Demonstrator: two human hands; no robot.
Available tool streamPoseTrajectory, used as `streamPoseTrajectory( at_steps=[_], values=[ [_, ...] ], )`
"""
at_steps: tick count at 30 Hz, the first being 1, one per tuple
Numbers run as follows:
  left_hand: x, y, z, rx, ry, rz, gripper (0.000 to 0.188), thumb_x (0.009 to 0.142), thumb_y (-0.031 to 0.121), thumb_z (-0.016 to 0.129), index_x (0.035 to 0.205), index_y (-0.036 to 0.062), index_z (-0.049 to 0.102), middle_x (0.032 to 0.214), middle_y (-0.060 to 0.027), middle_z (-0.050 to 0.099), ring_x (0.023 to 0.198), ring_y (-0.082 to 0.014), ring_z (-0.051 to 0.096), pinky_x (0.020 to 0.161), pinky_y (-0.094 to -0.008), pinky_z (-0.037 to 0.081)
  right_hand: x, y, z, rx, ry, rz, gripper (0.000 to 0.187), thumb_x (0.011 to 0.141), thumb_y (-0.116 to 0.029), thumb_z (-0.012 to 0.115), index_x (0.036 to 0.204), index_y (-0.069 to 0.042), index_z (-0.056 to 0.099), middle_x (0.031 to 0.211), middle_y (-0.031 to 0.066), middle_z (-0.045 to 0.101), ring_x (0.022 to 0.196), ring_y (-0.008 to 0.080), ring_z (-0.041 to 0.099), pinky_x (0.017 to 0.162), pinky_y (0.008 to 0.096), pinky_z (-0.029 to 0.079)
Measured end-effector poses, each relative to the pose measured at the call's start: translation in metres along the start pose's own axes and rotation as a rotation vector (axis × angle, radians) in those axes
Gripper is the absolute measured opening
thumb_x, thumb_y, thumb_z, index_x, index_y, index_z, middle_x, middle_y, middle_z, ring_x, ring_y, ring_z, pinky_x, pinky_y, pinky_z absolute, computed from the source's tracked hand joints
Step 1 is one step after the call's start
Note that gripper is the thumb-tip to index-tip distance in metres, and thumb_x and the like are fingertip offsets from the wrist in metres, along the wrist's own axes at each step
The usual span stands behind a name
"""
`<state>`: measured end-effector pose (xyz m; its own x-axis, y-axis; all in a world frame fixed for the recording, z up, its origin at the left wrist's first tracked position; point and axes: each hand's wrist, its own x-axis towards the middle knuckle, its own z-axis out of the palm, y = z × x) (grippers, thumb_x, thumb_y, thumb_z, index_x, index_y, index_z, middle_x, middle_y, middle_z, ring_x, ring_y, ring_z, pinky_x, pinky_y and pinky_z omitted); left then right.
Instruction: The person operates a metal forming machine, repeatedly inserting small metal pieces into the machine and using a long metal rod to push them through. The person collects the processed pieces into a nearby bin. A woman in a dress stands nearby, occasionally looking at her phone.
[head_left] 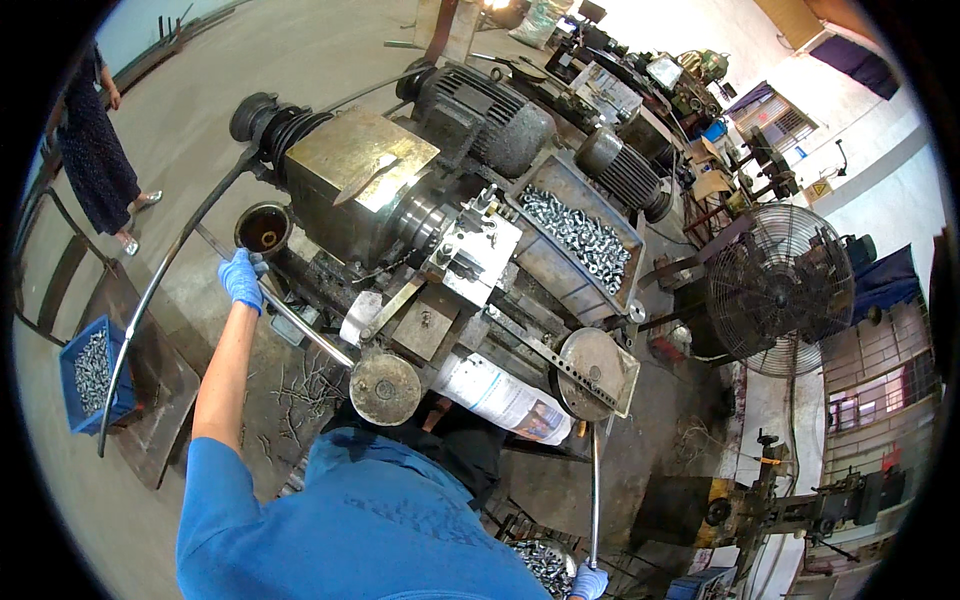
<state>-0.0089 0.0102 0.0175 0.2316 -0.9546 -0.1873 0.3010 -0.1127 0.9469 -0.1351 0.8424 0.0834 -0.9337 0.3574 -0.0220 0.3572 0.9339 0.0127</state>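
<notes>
My left hand (242, 278), in a blue glove, is closed around a long metal lever (315, 332) that slants down to a round metal disc (385, 388). At the lower edge my right hand (590, 580), also blue-gloved, grips the bottom end of an upright steel lever (596, 495); its fingers are partly cut off by the frame. That lever hangs below a second round plate (592, 372). Between and beyond my hands is a lathe-like machine (350, 185) with a brass-coloured top. A metal fixture (475, 250) sits at its spindle.
A grey bin (570, 280) of small metal fittings stands on the machine, beside motors (480, 120). A blue crate (95, 375) of fittings lies left; more fittings (545, 565) are near my right hand. A large caged fan (780, 290) stands right. Someone's legs (100, 160) show upper left.
</notes>
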Motion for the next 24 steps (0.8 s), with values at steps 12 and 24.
streamPoseTrajectory(
  at_steps=[12, 24],
  values=[
    [-0.003, 0.007, -0.001, 0.050, -0.013, -0.003, 0.018, 0.083, 0.016, 0.055, 0.080, -0.0015, 0.055, 0.063, -0.0119, 0.060, 0.044, -0.0180, 0.056, 0.040, -0.0287, 0.048, 0.065, -0.164, 0.020, -0.118, 0.568, -0.440, 0.050, 0.069, -0.047, 0.065, 0.104, -0.011, 0.065, 0.080, 0.0124, 0.064, 0.078, 0.0298, 0.057, 0.074, 0.0408, 0.043],
    [-0.020, -0.004, -0.011, 0.155, -0.081, -0.094, 0.022, 0.086, 0.023, 0.056, 0.088, 0.0027, 0.050, 0.065, -0.0135, 0.059, 0.044, -0.0218, 0.057, 0.043, -0.0312, 0.049, 0.261, -0.262, -0.008, -0.262, 0.311, -0.234, 0.064, 0.078, -0.045, 0.057, 0.130, -0.011, 0.042, 0.127, 0.0127, 0.047, 0.121, 0.0312, 0.039, 0.099, 0.0512, 0.027]
  ],
)
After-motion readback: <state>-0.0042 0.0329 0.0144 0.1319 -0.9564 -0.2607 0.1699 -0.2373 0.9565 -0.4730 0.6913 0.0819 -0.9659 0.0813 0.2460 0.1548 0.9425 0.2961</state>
